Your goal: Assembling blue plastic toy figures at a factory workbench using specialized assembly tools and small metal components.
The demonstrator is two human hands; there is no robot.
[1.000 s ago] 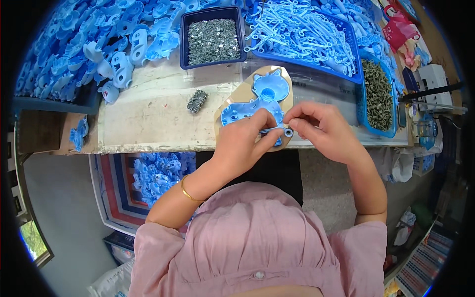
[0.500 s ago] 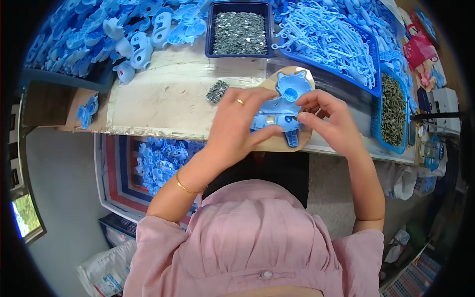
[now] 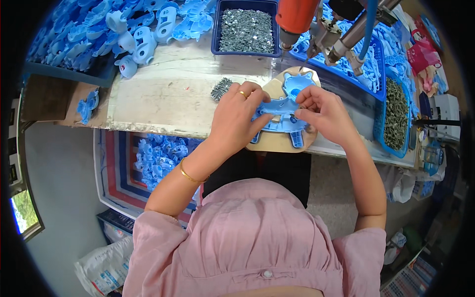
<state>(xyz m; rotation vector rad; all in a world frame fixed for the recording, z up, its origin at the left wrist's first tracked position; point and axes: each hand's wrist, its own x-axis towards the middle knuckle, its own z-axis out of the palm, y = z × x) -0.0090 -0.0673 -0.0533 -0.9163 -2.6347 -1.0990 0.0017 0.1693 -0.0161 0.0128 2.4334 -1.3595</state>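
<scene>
A light-blue plastic toy shell [image 3: 279, 105], shaped like an animal with ears and legs, lies hollow side up on a tan fixture board [image 3: 269, 142] at the table's front edge. My left hand [image 3: 237, 111] holds the shell's left end, with the thumb below and the fingers above. Over the shell's right side, my right hand [image 3: 324, 113] is closed in a pinch; what its fingertips hold is hidden. A red powered screwdriver [image 3: 296, 19] on a metal arm hangs beyond the shell, its tip above the board's far end. Beside my left fingers sits a small pile of metal screws [image 3: 221, 88].
A dark blue tray [image 3: 214, 37] of small metal pieces stands at the back. To the right are a blue basket [image 3: 381, 67] of blue plastic parts and another blue basket [image 3: 406, 131] of screws. Blue shells [image 3: 74, 47] heap at the far left. A striped bin [image 3: 105, 171] stands below the table.
The red screwdriver and its arm have come into view at the top. My left hand has shifted slightly up the shell; my right hand stays near its right side, fingers still pinched.
</scene>
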